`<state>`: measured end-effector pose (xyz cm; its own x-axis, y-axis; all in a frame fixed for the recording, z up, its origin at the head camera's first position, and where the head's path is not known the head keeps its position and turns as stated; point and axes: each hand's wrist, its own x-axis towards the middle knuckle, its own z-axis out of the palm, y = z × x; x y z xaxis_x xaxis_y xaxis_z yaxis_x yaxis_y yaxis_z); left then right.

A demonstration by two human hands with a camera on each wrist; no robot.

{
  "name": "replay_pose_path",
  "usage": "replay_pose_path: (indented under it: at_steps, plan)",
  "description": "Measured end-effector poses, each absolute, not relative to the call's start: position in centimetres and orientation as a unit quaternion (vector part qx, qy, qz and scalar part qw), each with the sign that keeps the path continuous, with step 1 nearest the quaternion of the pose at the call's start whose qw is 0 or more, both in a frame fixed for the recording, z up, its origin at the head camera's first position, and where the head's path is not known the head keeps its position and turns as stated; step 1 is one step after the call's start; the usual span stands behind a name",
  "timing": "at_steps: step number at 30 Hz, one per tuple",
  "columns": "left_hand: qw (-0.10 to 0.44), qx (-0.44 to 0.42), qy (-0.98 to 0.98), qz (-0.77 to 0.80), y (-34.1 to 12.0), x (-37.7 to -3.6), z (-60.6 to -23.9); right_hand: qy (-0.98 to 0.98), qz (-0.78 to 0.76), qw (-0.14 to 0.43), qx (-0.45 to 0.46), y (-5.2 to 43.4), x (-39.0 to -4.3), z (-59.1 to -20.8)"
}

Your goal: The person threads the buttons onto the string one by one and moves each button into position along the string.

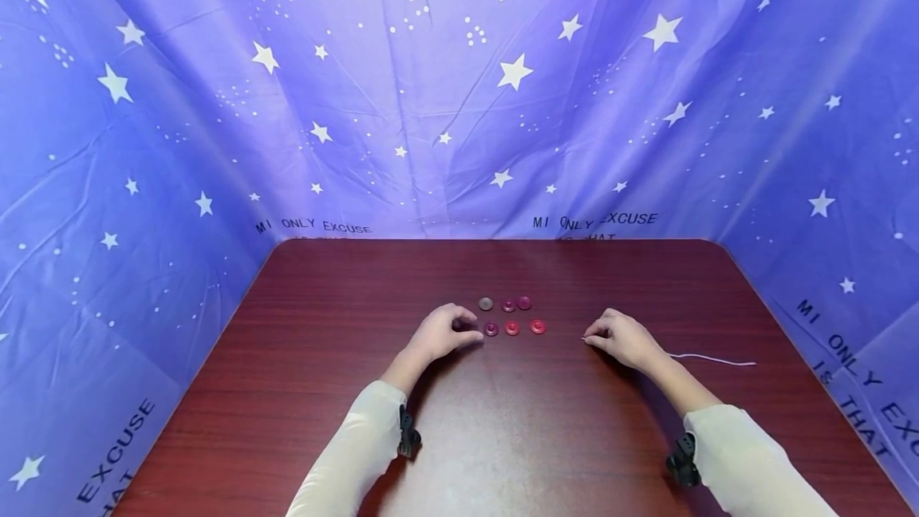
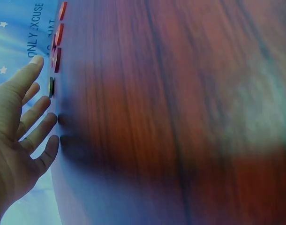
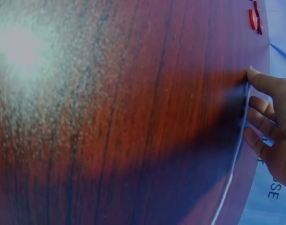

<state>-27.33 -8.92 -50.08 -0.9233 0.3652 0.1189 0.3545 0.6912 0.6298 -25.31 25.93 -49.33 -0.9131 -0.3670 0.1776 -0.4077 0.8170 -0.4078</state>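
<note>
Several round buttons lie in two short rows on the table. At the back are a grey-brown button (image 1: pixel 486 304) and two dark pink ones (image 1: pixel 524 303), side by side; in front are a dark purple button (image 1: pixel 491 329) and two red buttons (image 1: pixel 538 326). Beside the left end of the rows is my left hand (image 1: pixel 441 332), its thumb tip close to the purple button. In the left wrist view its fingers (image 2: pixel 37 133) are loosely spread. My right hand (image 1: pixel 626 339) pinches one end of a white string (image 3: pixel 231 173) between thumb and finger, low over the table.
The string's free end (image 1: pixel 718 361) trails rightward past my right wrist on the dark red wooden table (image 1: pixel 345 286). A blue-purple curtain (image 1: pixel 431 86) with white stars hangs around the back and sides. Dark wrist cameras (image 1: pixel 409 433) sit at both white sleeves.
</note>
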Motion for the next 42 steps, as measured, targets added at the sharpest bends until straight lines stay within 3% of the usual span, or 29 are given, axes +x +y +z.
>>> replay_pose_path:
  at_steps: [18, 42]
  plan:
    - [-0.021, 0.199, 0.958, 0.204, -6.7, -27.5, -50.0, -0.958, 0.204, 0.056, 0.195, 25.3, -25.4, -49.5]
    - [-0.02, 0.17, 0.971, 0.168, -5.4, -27.4, -50.4, -0.954, 0.209, 0.063, 0.206, 23.5, -25.4, -49.0]
